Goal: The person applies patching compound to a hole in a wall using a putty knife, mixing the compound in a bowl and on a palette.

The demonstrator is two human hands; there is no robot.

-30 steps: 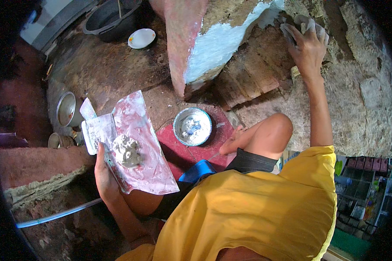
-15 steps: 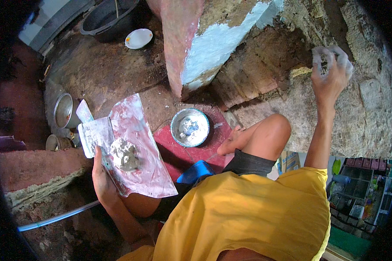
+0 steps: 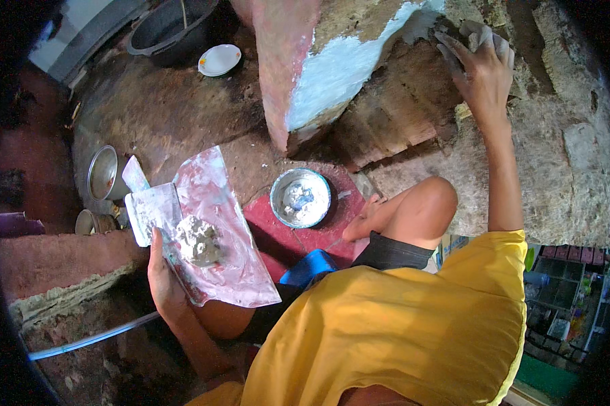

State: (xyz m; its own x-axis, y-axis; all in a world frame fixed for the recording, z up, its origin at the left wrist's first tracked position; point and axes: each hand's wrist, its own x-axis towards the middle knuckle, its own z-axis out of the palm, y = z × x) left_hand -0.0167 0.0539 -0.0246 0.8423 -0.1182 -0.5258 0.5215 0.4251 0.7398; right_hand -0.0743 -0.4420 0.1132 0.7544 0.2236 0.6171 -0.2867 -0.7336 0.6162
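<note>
- lump of paste (image 3: 198, 240): greyish white, heaped on the middle of a flat board at the lower left.
- board (image 3: 240, 267): pinkish, smeared with white, tilted slightly.
- pale rectangular piece (image 3: 154, 203): lies along the board's left edge, beside the lump.
- left hand (image 3: 166, 281): grips the board at its near left edge, thumb on top against the pale rectangular piece, fingers hidden beneath.
- bowl (image 3: 282, 184): round, blue-rimmed, with white residue inside; stands to the right of the board on a red floor patch (image 3: 267, 227).
- blue object (image 3: 308, 268): just below the bowl, partly covered by the yellow shirt (image 3: 386, 325).
- right hand (image 3: 484, 78): arm extended to the upper right, fingers bent and coated grey, at a rough wall (image 3: 541, 155); whether it holds anything cannot be told.
- pillar (image 3: 332, 78): beyond the bowl, one face pink, another coated bluish white.
- white plate (image 3: 219, 61) and dark basin (image 3: 152, 40): side by side at the upper left.
- metal pot (image 3: 103, 172): tipped, left of the board.
</note>
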